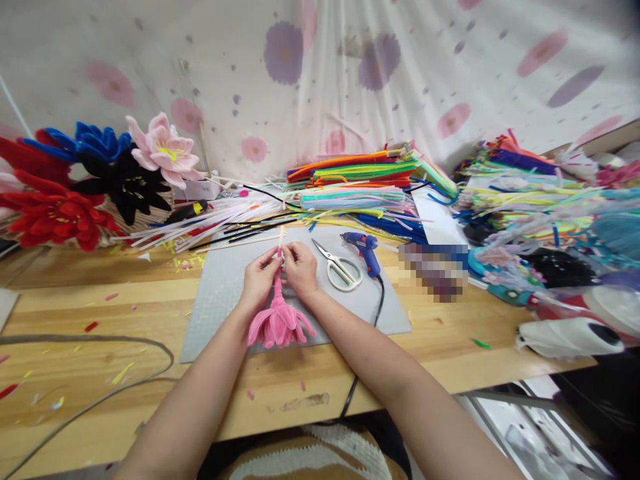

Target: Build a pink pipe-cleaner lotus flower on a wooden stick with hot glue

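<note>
A pink fuzzy flower (281,323) hangs with its petals toward me and its stem pointing away, over the near part of a grey cutting mat (210,313). My left hand (261,277) pinches the stem from the left. Against the stem's right side, my right hand (299,268) has its fingers closed on it, near the top where pink wrapping meets a white end. White-handled scissors (344,273) lie on the mat to the right of my hands, blades partly apart. Beside them is a blue glue gun (365,250) with a black cord.
Bundles of coloured pipe cleaners (360,173) line the back. Finished fuzzy flowers (60,210) stand at the back left. A grey cable (100,339) crosses the left tabletop. At the right lies a white roll (570,337). Small scraps dot the wooden table (200,413).
</note>
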Demonstrator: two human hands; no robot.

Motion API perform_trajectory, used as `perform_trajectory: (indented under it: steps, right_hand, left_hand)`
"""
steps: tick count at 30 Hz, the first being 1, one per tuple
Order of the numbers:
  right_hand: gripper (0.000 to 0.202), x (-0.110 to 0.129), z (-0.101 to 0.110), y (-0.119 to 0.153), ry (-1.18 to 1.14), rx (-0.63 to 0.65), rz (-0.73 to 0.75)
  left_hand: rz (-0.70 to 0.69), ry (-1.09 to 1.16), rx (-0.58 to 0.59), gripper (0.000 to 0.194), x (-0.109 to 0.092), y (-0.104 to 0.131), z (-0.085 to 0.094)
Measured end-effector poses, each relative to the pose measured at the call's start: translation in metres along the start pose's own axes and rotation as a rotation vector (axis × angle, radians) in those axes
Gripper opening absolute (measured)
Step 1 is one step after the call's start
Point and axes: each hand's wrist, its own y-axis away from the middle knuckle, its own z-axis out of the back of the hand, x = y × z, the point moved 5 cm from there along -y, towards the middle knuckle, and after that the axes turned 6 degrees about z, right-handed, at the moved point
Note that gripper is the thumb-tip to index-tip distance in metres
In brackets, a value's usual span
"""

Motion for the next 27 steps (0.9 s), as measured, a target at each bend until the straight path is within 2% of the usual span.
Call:
perform_trajectory:
  steps: [4,6,8,11,13,15,17,19,20,22,25,27]
  right_hand:
    - [0.025,-0.011,0.001,-0.002,-0.083,0.086,-0.083]
    - [0.027,-0.018,0.011,-0.003,-0.1,0.124,-0.129]
    - [0.028,-0.023,0.03,-0.002,-0.093,0.19,-0.168]
    - [0.027,-0.027,0.074,0.003,-0.054,0.366,-0.193]
    - [0.031,-0.031,0.11,0.011,0.005,0.543,-0.218]
    - [0.036,-0.041,0.149,0.02,0.112,0.648,-0.29]
    - [0.042,-0.057,0.184,0.025,0.289,0.629,-0.336]
    - [0.045,-0.072,0.209,0.022,0.49,0.444,-0.32]
    - [0.045,-0.079,0.215,0.021,0.551,0.346,-0.307]
    - [0.047,-0.09,0.212,0.016,0.568,0.215,-0.26]
    - [0.053,-0.099,0.186,0.008,0.468,0.203,-0.23]
    - [0.046,-0.099,0.171,0.005,0.464,0.231,-0.256]
  left_hand:
    - [0.074,0.058,0.012,0.042,0.003,-0.001,0.002]
    - [0.096,0.076,0.013,0.043,0.004,-0.002,0.003]
    - [0.103,0.09,0.027,0.042,0.004,-0.002,0.004]
    - [0.114,0.122,0.058,0.037,0.002,-0.002,0.004]
    - [0.122,0.146,0.067,0.034,0.002,-0.001,0.004]
    - [0.129,0.165,0.075,0.032,0.001,-0.001,0.004]
    - [0.132,0.176,0.087,0.03,0.001,-0.001,0.003]
    - [0.131,0.184,0.11,0.03,0.001,-0.001,0.002]
    - [0.131,0.189,0.125,0.031,0.002,0.0,0.001]
    - [0.133,0.199,0.154,0.032,0.002,0.0,0.001]
    - [0.145,0.2,0.165,0.032,0.003,0.001,0.002]
    - [0.16,0.189,0.157,0.031,0.003,0.001,0.003]
